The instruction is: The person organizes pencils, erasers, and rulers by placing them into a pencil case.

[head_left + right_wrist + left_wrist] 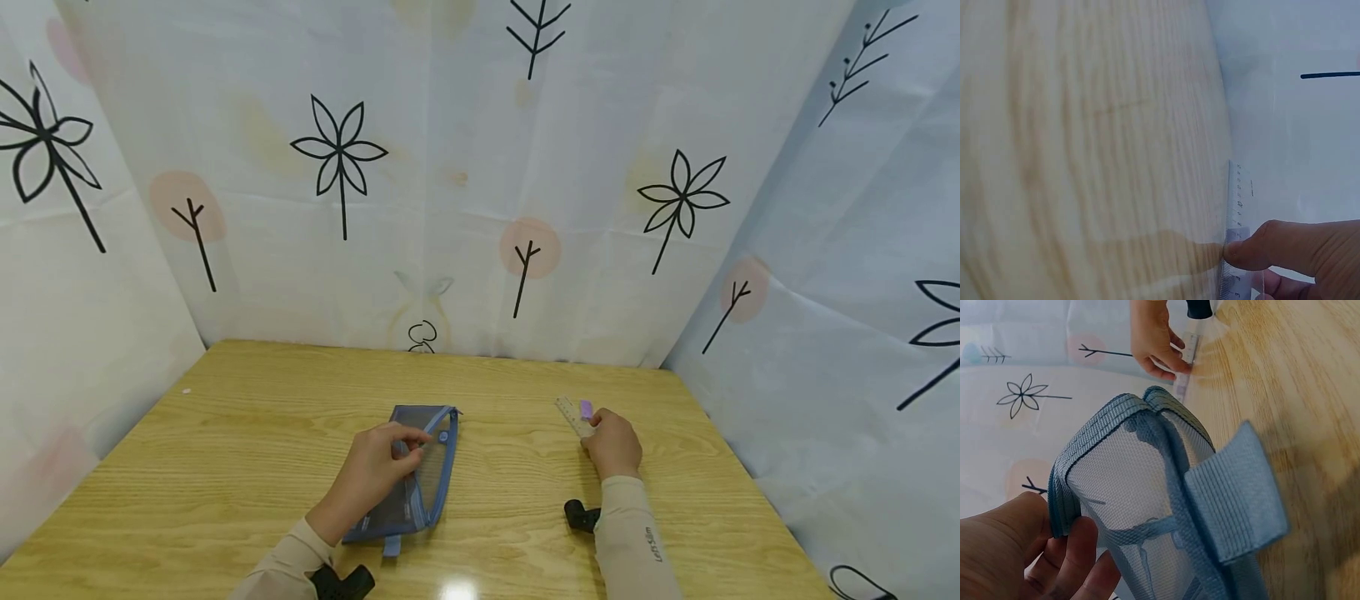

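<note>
A blue mesh zip pouch (437,475) lies on the table with its zipped side open. My left hand (378,467) pinches the edge of that opening between thumb and fingers; in the left wrist view the mesh pouch (1122,469) gapes, with a fabric tab (1238,494) on its side. Off to the right, my right hand (615,444) holds a clear ruler (572,414) between thumb and fingers. Close beside the ruler is a small purple piece (586,408), whose kind I cannot tell. The right wrist view shows the thumb pressed on the clear ruler (1235,194).
The wooden table (285,400) bears a tiny white scrap (187,391) at its far left. Patterned white cloth (435,208) hangs behind and at both sides. Black wrist devices (581,517) are strapped at both sleeves.
</note>
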A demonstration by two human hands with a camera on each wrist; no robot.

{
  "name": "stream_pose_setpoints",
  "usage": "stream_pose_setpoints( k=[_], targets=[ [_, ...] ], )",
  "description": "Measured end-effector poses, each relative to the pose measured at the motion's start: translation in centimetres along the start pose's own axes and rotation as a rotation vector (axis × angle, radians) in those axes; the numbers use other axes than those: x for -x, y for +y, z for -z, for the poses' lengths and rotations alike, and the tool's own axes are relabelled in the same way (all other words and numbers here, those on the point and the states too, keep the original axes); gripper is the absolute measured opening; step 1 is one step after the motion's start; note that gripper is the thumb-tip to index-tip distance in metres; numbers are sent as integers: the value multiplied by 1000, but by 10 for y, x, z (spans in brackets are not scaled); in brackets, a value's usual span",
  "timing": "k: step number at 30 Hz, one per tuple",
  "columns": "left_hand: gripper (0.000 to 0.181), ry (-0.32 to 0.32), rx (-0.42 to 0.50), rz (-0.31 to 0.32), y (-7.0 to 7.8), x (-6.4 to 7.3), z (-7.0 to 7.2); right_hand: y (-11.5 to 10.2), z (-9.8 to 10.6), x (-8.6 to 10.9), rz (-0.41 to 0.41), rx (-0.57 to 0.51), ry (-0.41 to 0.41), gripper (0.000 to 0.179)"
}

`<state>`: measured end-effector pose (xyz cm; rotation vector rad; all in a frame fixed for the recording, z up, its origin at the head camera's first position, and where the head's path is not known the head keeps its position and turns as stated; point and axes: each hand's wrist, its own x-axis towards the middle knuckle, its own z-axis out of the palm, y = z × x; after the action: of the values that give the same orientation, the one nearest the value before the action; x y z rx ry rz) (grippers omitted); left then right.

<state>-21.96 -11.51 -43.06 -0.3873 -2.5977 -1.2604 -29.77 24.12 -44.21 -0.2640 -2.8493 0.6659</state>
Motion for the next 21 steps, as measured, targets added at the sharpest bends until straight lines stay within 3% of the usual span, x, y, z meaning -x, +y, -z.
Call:
stream_pose_setpoints(
  k=[21],
  targets=[
    [17,0,6,10,1,0,0,2,6,-2,34,-101,1,21]
  ],
)
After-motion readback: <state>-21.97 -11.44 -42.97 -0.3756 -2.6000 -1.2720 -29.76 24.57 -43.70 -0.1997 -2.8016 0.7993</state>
